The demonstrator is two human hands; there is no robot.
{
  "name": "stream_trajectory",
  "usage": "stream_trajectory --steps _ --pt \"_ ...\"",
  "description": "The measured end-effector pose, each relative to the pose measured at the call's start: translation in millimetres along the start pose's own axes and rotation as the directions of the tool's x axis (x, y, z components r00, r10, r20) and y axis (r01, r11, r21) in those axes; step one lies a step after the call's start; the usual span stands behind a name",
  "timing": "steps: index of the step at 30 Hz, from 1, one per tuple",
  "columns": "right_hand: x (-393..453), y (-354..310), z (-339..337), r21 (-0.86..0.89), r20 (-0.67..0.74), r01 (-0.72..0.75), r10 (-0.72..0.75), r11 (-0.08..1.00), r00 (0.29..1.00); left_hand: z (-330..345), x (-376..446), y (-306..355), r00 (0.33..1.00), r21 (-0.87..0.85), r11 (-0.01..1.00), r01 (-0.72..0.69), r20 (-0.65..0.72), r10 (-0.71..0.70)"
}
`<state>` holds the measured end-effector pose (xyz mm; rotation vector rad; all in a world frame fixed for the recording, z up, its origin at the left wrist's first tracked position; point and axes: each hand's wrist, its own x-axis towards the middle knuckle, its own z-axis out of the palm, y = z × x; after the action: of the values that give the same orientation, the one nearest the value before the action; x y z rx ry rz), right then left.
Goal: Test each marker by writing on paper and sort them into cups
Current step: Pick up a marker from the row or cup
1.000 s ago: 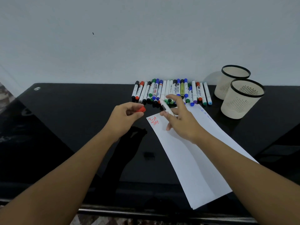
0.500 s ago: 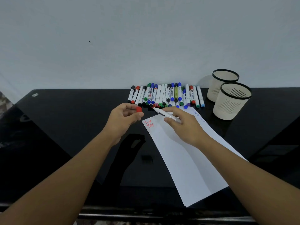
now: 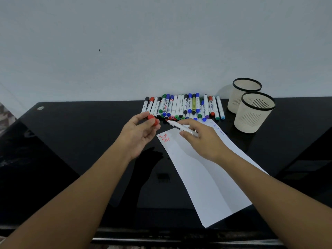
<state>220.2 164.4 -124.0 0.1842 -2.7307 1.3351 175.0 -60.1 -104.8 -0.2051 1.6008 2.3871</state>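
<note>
Worktop (image 3: 80, 141): glossy black, mirror-like, reflecting my arms. On it lies a long white sheet of paper (image 3: 203, 177), matte, set diagonally from near right to far left, with a soft lengthwise crease. Red handwriting (image 3: 165, 137) sits at its far left corner; faint blue marks (image 3: 218, 128) run along its far right edge.

My right hand (image 3: 203, 139) pinches the uncapped marker (image 3: 181, 127), a slim white plastic barrel, between curled fingers and thumb, above the paper's far end; its tip points far-left toward the red cap (image 3: 153, 120). My left hand (image 3: 139, 133) holds that small round cap at the fingertips, other fingers loosely curled, over bare worktop just left of the paper.

Against the pale wall, a row of markers (image 3: 183, 107) lies side by side: white barrels with black, red, green, blue and purple caps. To the right stand two cream cups (image 3: 251, 112), tapered, slotted sides, black rims, touching or nearly so.

Change from half a second ago: my left hand has turned palm-upward and the cap sits higher at the fingertips; marker tip and cap are closer together.

Limits: barrel labels are too small to read. My right fingers hide the marker's rear end. The far cup is partly hidden by the near one. The cups' contents cannot be made out.
</note>
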Motion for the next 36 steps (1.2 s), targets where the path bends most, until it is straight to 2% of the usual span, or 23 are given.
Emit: stream_trajectory --steps 1,2,3,4,5,7,12,18,26,30,36 --pt "0.5 -0.1 -1.1 -0.004 -0.007 0.002 -0.002 1.000 1.000 -3.5 0.5 0.2 0.998 0.228 0.971 -0.067 0.003 0.068" --pt "0.7 -0.2 -2.5 -0.011 -0.009 0.005 -0.005 1.000 1.000 -7.6 1.2 0.2 0.989 0.474 0.869 -0.140 0.022 0.147" --pt "1.1 0.0 -3.7 -0.022 -0.007 0.006 -0.006 1.000 1.000 -11.0 1.6 0.3 0.975 0.662 0.722 -0.203 0.065 0.215" --pt "1.2 0.3 -5.1 -0.037 -0.002 0.009 -0.009 0.999 1.000 -13.7 1.9 0.5 0.960 0.765 0.592 -0.254 0.124 0.252" --pt "1.4 0.6 -6.3 -0.055 0.004 0.016 -0.015 0.998 1.000 -15.0 1.5 1.1 0.949 0.807 0.514 -0.292 0.177 0.262" --pt "1.2 0.9 -8.0 -0.093 0.022 0.030 -0.028 0.995 0.999 -14.8 0.1 2.0 0.939 0.828 0.456 -0.326 0.228 0.257" --pt "2.2 -1.4 -9.5 -0.158 0.070 0.059 -0.048 0.986 0.996 -9.9 0.3 2.7 0.916 0.822 0.422 -0.384 0.279 0.289" --pt "4.9 4.1 -10.3 -0.183 0.086 0.116 -0.102 0.976 0.991 -8.3 1.1 4.9 0.907 0.819 0.396 -0.415 0.342 0.244" --pt "3.6 6.9 -14.1 -0.222 0.102 0.216 -0.198 0.951 0.975 -2.6 -4.8 16.1 0.888 0.845 0.274 -0.459 0.429 0.163" --pt "4.1 4.8 -17.3 -0.246 0.121 0.255 -0.231 0.935 0.965 4.6 -8.2 18.7 0.877 0.830 0.283 -0.481 0.454 0.158" --pt "0.2 14.4 -22.9 -0.272 0.129 0.221 -0.192 0.937 0.973 21.0 -10.6 19.4 0.876 0.798 0.377 -0.470 0.474 0.088"
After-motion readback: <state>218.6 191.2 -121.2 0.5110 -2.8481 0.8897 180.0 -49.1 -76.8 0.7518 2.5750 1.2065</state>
